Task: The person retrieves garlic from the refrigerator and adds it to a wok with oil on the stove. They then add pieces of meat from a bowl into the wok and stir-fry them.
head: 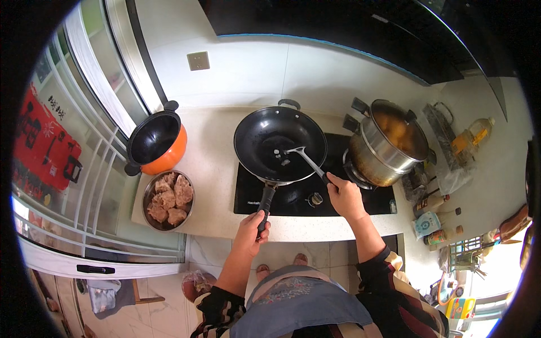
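My left hand [252, 230] grips the black handle of a wok [253, 131] that sits over the left side of a black glass cooktop [291, 200]. In my right hand [345, 196] is a metal spatula [312, 164] with a black grip. Its head rests inside the wok, beside several small whitish lumps [282, 157] at the bottom. Left of the wok, a steel bowl [146, 191] holds several chunks of pale brown meat [168, 198]. Behind that bowl stands an orange pot [171, 150] with a black interior.
A stacked steel steamer pot [376, 145] with a glass lid stands on the right burner. Along the right wall are an oil bottle [475, 135] and several condiment bottles [441, 235]. A wall socket [198, 61] is behind, a range hood [321, 25] above, and a sliding glass door [101, 169] at left.
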A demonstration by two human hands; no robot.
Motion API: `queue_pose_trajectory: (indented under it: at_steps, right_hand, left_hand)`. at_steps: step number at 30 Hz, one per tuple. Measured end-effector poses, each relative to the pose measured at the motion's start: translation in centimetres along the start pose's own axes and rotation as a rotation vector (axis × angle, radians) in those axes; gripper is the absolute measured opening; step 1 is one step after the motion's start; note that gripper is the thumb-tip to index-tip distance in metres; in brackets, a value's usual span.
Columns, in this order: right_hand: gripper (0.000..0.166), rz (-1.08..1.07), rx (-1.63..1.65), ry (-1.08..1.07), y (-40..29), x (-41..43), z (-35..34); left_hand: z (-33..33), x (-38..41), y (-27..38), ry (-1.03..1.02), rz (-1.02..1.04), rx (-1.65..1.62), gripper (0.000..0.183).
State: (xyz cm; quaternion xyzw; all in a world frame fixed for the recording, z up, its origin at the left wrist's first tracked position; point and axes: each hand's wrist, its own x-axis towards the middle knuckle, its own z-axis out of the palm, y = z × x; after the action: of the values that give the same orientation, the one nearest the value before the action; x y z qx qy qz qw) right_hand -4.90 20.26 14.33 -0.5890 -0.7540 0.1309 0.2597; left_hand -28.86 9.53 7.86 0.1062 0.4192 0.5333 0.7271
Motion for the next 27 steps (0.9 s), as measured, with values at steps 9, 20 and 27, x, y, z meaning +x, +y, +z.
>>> queue_pose_trajectory:
  at_steps: [9,20,27]
  right_hand:
    - [0.03,-0.032,0.024,-0.009,-0.7,0.4,-0.1]
    - [0.03,-0.075,-0.024,-0.032,-1.2,0.3,0.3]
    - [0.03,-0.079,0.001,-0.014,-1.4,0.4,0.4]
  left_hand:
    - [-0.2,0.1,0.0,0.001,0.003,-0.005,0.023]
    - [-0.2,0.1,-0.1,0.01,0.007,0.004,0.022]
    - [-0.2,0.1,-0.1,0.017,0.007,0.046,0.029]
